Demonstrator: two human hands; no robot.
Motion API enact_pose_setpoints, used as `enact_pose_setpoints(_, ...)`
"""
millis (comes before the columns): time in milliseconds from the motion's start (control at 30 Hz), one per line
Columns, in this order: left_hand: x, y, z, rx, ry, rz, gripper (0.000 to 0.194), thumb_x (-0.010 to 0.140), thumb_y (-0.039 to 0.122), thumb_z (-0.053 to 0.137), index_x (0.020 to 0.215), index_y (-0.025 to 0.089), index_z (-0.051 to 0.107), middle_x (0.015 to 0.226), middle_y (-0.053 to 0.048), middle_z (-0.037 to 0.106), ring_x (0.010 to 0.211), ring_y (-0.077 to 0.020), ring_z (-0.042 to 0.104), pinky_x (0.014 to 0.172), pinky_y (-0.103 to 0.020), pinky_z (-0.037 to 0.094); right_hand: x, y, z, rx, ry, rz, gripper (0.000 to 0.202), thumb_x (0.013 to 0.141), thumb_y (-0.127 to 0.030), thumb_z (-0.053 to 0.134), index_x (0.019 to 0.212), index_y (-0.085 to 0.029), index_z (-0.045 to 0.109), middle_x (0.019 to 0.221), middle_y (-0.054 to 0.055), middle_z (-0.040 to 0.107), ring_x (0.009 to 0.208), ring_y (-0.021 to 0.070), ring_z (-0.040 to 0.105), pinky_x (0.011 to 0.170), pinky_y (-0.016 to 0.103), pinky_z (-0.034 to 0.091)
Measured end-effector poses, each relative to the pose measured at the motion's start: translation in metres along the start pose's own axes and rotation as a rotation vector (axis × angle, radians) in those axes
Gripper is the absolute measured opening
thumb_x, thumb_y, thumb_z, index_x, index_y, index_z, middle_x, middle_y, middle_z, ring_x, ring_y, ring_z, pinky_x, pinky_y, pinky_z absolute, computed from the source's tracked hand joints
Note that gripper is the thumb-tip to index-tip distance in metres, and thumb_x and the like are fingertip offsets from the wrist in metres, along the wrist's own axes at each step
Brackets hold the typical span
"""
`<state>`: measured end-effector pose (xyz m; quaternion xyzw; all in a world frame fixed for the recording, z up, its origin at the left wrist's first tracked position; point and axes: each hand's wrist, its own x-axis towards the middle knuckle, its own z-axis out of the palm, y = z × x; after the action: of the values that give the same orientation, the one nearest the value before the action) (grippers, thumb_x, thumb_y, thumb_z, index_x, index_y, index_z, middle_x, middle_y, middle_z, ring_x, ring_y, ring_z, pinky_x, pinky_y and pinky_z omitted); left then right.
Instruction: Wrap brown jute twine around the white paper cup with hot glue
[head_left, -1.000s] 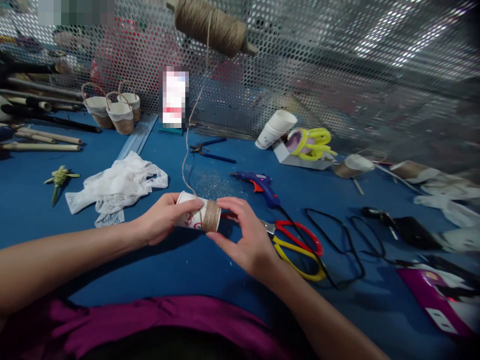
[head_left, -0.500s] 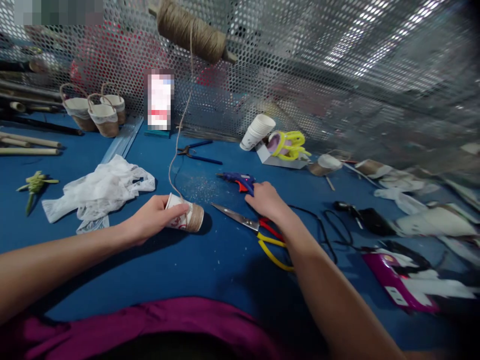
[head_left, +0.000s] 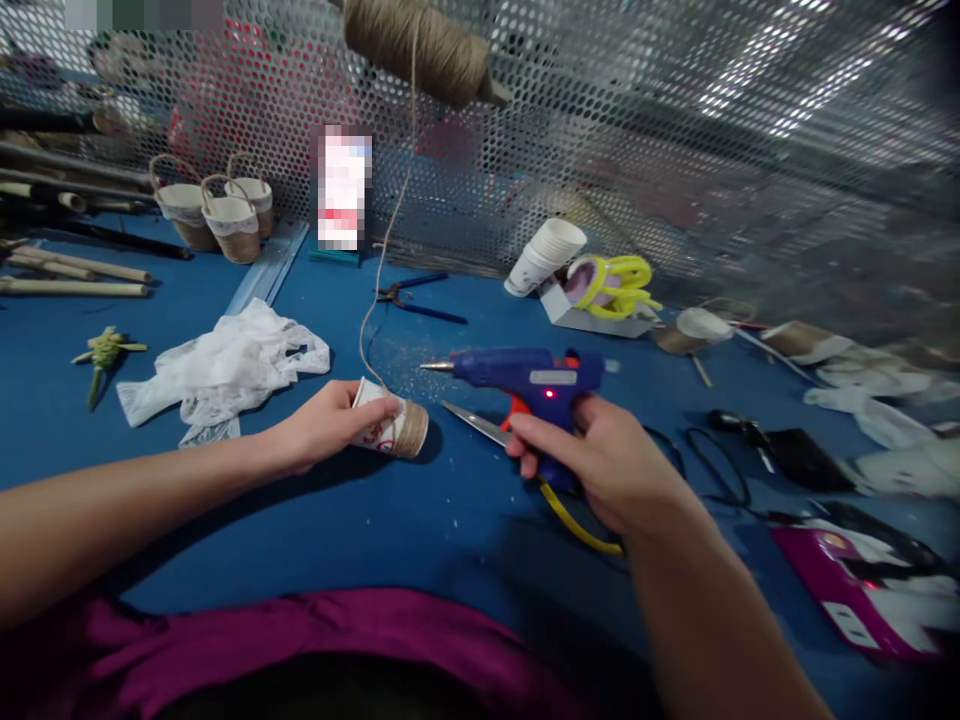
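Observation:
My left hand point(head_left: 334, 425) is closed around a paper cup point(head_left: 409, 430) that lies on its side just over the blue table. Twine is wound round the cup's end on the right, and a loose strand point(head_left: 386, 235) runs from it up to the twine spool point(head_left: 416, 50). In my right hand point(head_left: 592, 450) is a blue hot glue gun point(head_left: 517, 375), its metal nozzle pointing left toward the cup and a red light glowing on its side. Scissors point(head_left: 476, 422) with yellow handles lie beneath the glue gun, partly hidden by it and my hand.
White lace point(head_left: 225, 365) lies on the left. Behind are several small twine-wrapped baskets point(head_left: 232, 228), a phone point(head_left: 343, 190), pliers point(head_left: 420, 298) and stacked paper cups point(head_left: 546, 255). A purple power strip point(head_left: 840, 590) and black cords occupy the right. A perforated metal screen point(head_left: 277, 90) borders the back.
My right hand has lifted the glue gun off the table and brought it nearer. My left hand keeps its hold on the cup. The view has shifted slightly left.

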<state>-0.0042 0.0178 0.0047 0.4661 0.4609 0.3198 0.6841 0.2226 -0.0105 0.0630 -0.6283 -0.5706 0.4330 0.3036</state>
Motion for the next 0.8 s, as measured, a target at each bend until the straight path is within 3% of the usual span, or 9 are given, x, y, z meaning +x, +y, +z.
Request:
enact_pose_setpoints(167,0.003,0.001,0.001,-0.031,0.012,-0.023,0.019,0.069,0.031,0.061,0.065,0.013,0.061,0.059,-0.001,0.061,0.052,-0.0108,0.051,0.055,-0.022,0.037,-0.014,0.002,0.012,-0.074,-0.043,-0.065,0.020,0.074,-0.033,0.054,0.084,-0.017,0.061,0.055,-0.001,0.059,0.044,0.0109,0.053,0.044,0.024,0.045)
enact_pose_setpoints(267,0.003,0.003,0.002,-0.046,0.006,-0.022,0.020,0.070,0.031,0.060,0.063,0.012,0.061,0.057,0.000,0.059,0.050,-0.0103,0.050,0.055,-0.021,0.037,-0.021,0.004,0.014,-0.226,0.011,-0.100,0.018,0.073,-0.037,0.054,0.071,-0.020,0.060,0.044,-0.004,0.052,0.038,0.0113,0.049,0.039,0.025,0.044)
enact_pose_setpoints(367,0.003,0.005,0.003,-0.062,0.008,-0.019,0.020,0.071,0.031,0.058,0.063,0.012,0.061,0.055,0.000,0.059,0.049,-0.0099,0.048,0.053,-0.021,0.035,-0.029,0.004,0.017,-0.406,0.034,-0.236,0.022,0.071,-0.039,0.057,0.056,-0.023,0.052,0.042,-0.003,0.050,0.039,0.0133,0.050,0.042,0.028,0.045)
enact_pose_setpoints(433,0.003,0.006,0.004,-0.079,0.002,-0.026,0.022,0.073,0.031,0.056,0.065,0.012,0.063,0.056,-0.001,0.059,0.049,-0.0100,0.049,0.053,-0.021,0.035,-0.032,0.005,0.019,-0.464,0.044,-0.320,0.020,0.071,-0.038,0.056,0.056,-0.025,0.051,0.042,-0.003,0.050,0.042,0.0153,0.052,0.045,0.029,0.046)
enact_pose_setpoints(567,0.003,0.005,0.003,-0.084,-0.031,-0.022,0.025,0.075,0.033,0.055,0.064,0.012,0.063,0.057,-0.002,0.060,0.050,-0.0099,0.049,0.054,-0.021,0.035,-0.031,0.006,0.024,-0.519,0.105,-0.403,0.012,0.071,-0.036,0.057,0.064,-0.026,0.054,0.047,-0.002,0.054,0.050,0.0186,0.057,0.053,0.032,0.049)
enact_pose_setpoints(800,0.004,0.004,0.004,-0.036,-0.021,-0.026,0.026,0.076,0.034,0.053,0.067,0.011,0.062,0.058,-0.001,0.059,0.050,-0.0093,0.048,0.054,-0.021,0.035,-0.028,0.006,0.025,-0.496,0.052,-0.411,0.010,0.072,-0.033,0.056,0.068,-0.024,0.054,0.063,0.002,0.062,0.061,0.0217,0.061,0.064,0.037,0.050)
